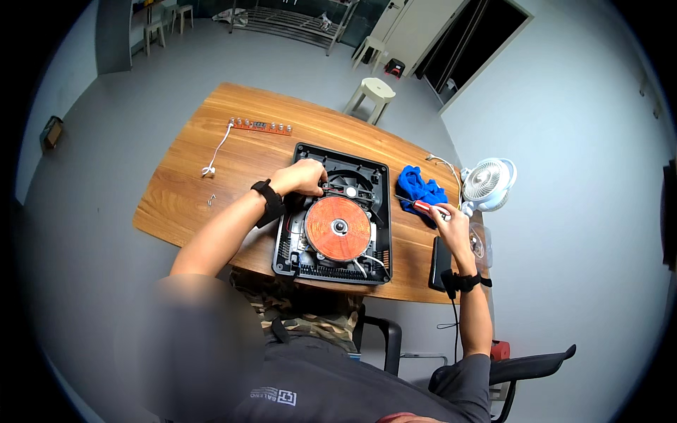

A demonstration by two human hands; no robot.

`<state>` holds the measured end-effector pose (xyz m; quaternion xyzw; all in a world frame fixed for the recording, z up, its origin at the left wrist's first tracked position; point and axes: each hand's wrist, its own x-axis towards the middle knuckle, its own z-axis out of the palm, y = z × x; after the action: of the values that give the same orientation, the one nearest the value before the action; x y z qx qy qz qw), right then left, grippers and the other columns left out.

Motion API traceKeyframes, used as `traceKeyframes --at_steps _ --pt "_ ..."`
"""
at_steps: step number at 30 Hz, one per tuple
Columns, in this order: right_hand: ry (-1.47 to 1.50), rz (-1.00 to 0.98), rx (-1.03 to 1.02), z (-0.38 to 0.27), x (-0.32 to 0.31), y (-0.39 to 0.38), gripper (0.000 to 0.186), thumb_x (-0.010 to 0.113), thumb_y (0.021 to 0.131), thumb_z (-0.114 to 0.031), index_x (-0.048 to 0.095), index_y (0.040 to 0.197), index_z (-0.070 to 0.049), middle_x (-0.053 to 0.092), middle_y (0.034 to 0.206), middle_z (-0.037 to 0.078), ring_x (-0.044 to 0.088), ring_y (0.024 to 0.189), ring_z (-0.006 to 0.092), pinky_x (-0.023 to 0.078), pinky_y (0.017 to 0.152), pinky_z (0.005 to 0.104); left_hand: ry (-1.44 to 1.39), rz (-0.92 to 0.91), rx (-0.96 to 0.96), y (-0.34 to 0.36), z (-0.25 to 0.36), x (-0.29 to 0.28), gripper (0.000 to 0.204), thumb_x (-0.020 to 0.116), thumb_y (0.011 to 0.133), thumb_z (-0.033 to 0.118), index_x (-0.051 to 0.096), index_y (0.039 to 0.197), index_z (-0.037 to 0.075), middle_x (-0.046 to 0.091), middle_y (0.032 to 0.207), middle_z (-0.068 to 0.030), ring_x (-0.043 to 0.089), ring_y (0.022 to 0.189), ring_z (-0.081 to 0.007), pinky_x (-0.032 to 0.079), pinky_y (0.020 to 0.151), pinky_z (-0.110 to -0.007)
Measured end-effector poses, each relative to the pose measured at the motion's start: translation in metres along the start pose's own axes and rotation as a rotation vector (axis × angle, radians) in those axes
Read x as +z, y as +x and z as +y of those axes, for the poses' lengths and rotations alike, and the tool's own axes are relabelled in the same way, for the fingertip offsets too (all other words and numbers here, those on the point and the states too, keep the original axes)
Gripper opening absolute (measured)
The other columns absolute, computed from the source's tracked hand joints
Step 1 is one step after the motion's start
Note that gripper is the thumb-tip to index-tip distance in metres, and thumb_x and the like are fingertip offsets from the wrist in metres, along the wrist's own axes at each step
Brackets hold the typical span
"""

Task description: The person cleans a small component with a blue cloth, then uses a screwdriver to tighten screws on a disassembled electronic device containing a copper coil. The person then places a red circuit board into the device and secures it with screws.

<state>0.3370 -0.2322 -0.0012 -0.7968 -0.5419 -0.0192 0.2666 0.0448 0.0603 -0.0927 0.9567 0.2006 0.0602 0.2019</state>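
An opened induction cooker [384,211] lies on the wooden table in front of me, its black housing showing the parts inside. A round copper coil [326,243] sits in its near half, with a cooling fan [361,185] behind it. My left hand [305,178] reaches over the housing's left side, fingers curled down beside the fan; what they pinch is hidden. To the right of the cooker, my right hand [453,227] is closed round a screwdriver [422,206] with a red and white handle. Its thin shaft points left, over a blue cloth [416,185], apart from the cooker.
A narrow orange circuit board [261,127] with a white cable lies at the table's far left, small metal pieces [211,200] nearer. At the right edge are a white fan [486,185], a clear plastic container [482,243] and a black phone-like slab [441,262]. A stool [374,92] stands beyond.
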Motion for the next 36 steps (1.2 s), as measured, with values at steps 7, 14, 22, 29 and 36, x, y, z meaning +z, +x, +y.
traceKeyframes --at_steps 7,14,22,29,36 --pt "-0.014 0.023 0.023 0.016 0.026 -0.002 0.035 0.074 0.091 -0.034 0.076 0.101 0.000 0.074 0.090 0.023 0.075 0.085 0.0332 0.057 0.075 0.0381 -0.027 -0.003 -0.020 -0.002 0.000 0.001 0.041 0.078 0.076 0.023 0.075 0.111 0.002 0.073 0.108 -0.0217 0.069 0.105 -0.0357 0.055 0.093 -0.041" --pt "-0.005 0.037 -0.021 0.024 0.040 -0.010 0.034 0.073 0.091 -0.031 0.075 0.101 0.002 0.074 0.089 0.023 0.074 0.084 0.0345 0.057 0.075 0.0392 -0.026 0.026 0.010 0.002 -0.006 0.009 0.042 0.079 0.077 0.027 0.075 0.111 0.002 0.072 0.104 -0.0209 0.069 0.102 -0.0364 0.055 0.091 -0.043" --pt "-0.110 -0.155 0.026 0.027 0.061 -0.027 0.037 0.076 0.084 -0.032 0.073 0.092 0.004 0.071 0.079 0.026 0.073 0.076 0.0373 0.057 0.071 0.0421 -0.017 0.000 -0.006 -0.001 0.000 0.002 0.041 0.079 0.077 0.025 0.075 0.111 0.003 0.073 0.106 -0.0214 0.070 0.104 -0.0358 0.055 0.092 -0.042" --pt "-0.178 -0.308 0.032 0.036 0.083 -0.033 0.044 0.074 0.083 -0.036 0.067 0.091 0.006 0.069 0.077 0.028 0.071 0.075 0.0414 0.056 0.072 0.0468 -0.016 0.012 0.004 0.000 -0.005 0.007 0.042 0.081 0.077 0.024 0.074 0.112 0.003 0.073 0.106 -0.0211 0.069 0.104 -0.0361 0.055 0.092 -0.042" --pt "-0.157 -0.351 0.047 0.036 0.091 -0.032 0.046 0.071 0.084 -0.038 0.065 0.098 0.005 0.068 0.084 0.032 0.069 0.084 0.0477 0.055 0.077 0.0526 -0.027 -0.007 -0.016 0.000 0.000 0.003 0.046 0.083 0.076 0.024 0.074 0.115 0.002 0.072 0.108 -0.0207 0.068 0.106 -0.0365 0.054 0.093 -0.043"
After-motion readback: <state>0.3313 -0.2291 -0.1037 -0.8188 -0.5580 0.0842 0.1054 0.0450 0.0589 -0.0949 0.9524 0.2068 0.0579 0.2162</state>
